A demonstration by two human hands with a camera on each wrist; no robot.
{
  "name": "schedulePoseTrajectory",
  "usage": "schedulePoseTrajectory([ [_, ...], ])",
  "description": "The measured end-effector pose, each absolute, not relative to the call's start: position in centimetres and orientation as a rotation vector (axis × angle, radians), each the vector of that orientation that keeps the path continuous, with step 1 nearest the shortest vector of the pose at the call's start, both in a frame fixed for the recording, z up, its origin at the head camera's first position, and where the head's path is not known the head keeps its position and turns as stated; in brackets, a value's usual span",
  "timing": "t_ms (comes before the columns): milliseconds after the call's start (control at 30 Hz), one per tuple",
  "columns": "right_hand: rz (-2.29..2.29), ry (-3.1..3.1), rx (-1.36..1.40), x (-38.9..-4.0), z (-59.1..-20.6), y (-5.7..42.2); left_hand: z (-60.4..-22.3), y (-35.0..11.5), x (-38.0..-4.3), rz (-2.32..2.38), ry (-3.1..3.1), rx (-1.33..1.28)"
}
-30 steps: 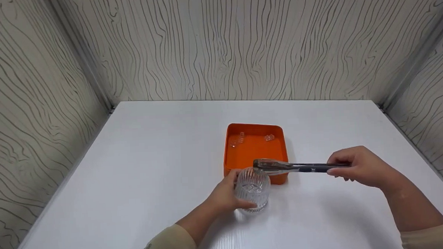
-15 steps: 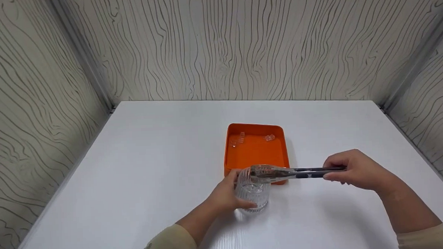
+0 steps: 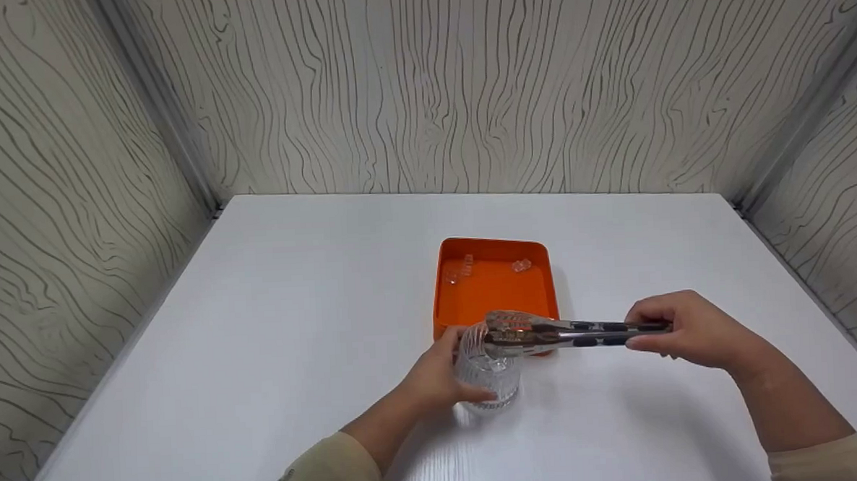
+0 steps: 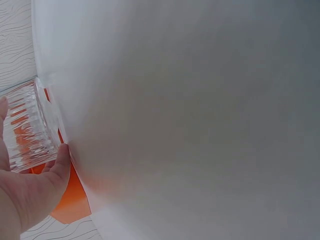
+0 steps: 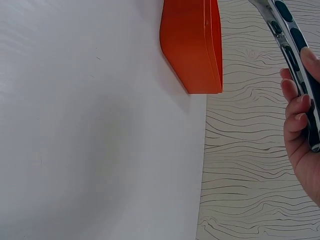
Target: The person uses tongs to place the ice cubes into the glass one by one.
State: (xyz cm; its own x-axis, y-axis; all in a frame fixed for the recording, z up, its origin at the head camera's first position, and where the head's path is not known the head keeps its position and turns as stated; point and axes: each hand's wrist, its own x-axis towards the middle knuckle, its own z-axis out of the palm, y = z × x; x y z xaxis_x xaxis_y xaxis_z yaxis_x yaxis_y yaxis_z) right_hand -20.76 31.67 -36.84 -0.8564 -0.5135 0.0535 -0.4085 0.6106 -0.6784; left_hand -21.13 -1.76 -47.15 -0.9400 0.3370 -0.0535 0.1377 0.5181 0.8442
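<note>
My left hand (image 3: pixel 438 374) grips a clear ribbed drinking glass (image 3: pixel 489 379), thumb toward its base in the head view. In the left wrist view the glass (image 4: pixel 35 125) sits in the curl of the fingers. With my right hand (image 3: pixel 682 330) I hold metal tongs (image 3: pixel 592 333) by their dark-gripped handles, level and pointing left. The tongs' ends lie at the mouth of the glass, their two arms slightly apart. The right wrist view shows fingers and thumb wrapped round the tongs (image 5: pixel 295 55), whose tips are out of that view.
An orange tray (image 3: pixel 499 291) stands just behind the glass on the white table (image 3: pixel 316 310). Clear cubes (image 3: pixel 466 265) lie in its far left corner and more clear pieces (image 3: pixel 521 265) at its far right. Wood-patterned panels (image 3: pixel 422 89) enclose the table's back and sides.
The tongs have come down and slightly left to the glass's mouth, and their arms have parted since half a second ago. The left hand and glass have stayed in place.
</note>
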Motion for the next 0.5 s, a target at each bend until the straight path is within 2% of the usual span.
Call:
schedulePoseTrajectory([
  [500,-1.078,2.737,-0.603,-21.09,-36.36,31.1,-47.18,-1.71,-21.23,1.4,2.536,0.395],
])
